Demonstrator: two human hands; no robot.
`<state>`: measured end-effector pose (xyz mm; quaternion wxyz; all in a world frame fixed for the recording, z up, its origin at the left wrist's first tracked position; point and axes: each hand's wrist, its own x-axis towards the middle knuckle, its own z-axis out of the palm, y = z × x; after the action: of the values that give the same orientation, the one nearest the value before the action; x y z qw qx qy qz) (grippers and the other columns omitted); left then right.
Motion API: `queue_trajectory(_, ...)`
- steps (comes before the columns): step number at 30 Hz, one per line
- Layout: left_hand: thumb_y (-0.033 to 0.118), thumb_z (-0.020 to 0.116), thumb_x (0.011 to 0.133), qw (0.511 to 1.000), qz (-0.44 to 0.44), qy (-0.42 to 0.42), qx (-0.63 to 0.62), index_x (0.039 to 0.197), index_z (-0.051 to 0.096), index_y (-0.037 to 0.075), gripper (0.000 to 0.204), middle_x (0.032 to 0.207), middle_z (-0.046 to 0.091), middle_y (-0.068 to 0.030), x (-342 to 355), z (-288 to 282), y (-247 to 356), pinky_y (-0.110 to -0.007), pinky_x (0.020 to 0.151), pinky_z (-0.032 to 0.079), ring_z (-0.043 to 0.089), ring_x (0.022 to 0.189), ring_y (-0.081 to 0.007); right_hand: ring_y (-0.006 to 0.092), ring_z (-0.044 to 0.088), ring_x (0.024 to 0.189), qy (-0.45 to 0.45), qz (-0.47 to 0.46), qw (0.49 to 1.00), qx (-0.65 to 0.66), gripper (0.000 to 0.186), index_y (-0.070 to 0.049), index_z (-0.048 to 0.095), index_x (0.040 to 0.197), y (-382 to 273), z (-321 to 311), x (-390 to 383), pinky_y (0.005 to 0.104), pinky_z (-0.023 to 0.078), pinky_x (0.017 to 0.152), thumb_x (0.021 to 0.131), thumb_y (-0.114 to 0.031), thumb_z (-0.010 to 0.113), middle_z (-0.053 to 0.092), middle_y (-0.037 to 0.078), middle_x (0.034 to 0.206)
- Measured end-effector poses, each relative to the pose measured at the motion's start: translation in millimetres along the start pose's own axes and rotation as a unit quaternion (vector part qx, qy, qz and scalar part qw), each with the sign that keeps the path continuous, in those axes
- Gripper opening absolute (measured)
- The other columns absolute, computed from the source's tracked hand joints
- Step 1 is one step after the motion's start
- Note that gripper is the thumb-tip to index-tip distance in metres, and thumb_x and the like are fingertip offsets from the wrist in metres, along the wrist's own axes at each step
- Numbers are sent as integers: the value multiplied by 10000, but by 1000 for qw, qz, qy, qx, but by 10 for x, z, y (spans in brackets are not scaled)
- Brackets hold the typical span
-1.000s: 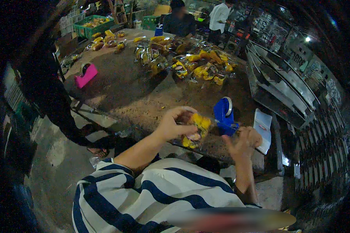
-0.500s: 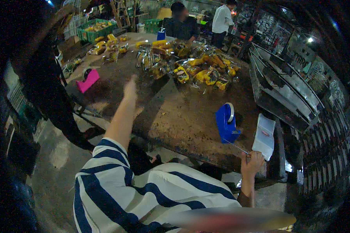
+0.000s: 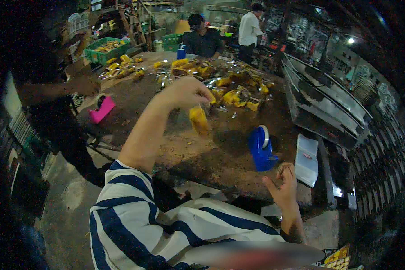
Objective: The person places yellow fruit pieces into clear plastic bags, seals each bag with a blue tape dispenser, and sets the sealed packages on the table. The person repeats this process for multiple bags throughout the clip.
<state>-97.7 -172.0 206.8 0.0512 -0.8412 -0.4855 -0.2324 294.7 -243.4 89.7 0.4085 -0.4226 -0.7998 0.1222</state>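
My left hand (image 3: 191,91), fingers closed, grips the top of a clear bag with a yellow item (image 3: 198,119) hanging under it, over the worn brown table and just in front of a heap of yellow packaged items (image 3: 245,96). My right hand (image 3: 281,182) is open near the table's front edge, thumb apart and fingers loosely bent, just below a blue tape dispenser (image 3: 259,149). Right of that dispenser lies a stack of flat clear bags (image 3: 306,162). A pink tape dispenser (image 3: 102,109) stands at the table's left side.
A person in dark clothing (image 3: 49,92) reaches in from the left. Another person (image 3: 200,42) sits behind the table; a person in white (image 3: 249,31) stands beyond. A green crate (image 3: 102,57) is at back left, a metal trough (image 3: 324,103) at right.
My left hand went forward to the heap and now carries a hanging bagged item. My right hand released the tape it pulled and opened. The left-side person's arm has come into view.
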Motion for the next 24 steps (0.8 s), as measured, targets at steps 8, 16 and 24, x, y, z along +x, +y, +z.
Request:
queue_trajectory(8, 103, 671, 779, 948, 78, 18, -308, 1018, 667, 46, 246, 823, 669, -62, -368, 143, 884, -296, 712, 490, 624, 778, -147, 114, 497, 842, -206, 84, 884, 411, 488, -105, 400, 915, -335, 820, 98, 240, 431, 731, 643, -69, 804, 503, 22, 941)
queue_trajectory(16, 123, 637, 833, 586, -193, 223, -755, 1382, 296, 99, 647, 1131, 536, -54, -699, 1267, 956, -322, 857, 460, 542, 1016, -163, 105, 392, 706, -54, 176, 918, 352, 490, -120, 374, 787, -191, 935, -2, 248, 390, 655, 632, -192, 834, 419, -16, 743)
queue_trajectory(24, 85, 741, 750, 608, -210, 97, -759, 1320, 368, 72, 680, 1101, 567, -54, -691, 1528, 1394, -318, 878, 466, 561, 1002, -147, 118, 492, 697, -3, 231, 871, 434, 353, -99, 416, 776, -144, 770, -83, 270, 435, 613, 730, -172, 758, 523, 17, 767)
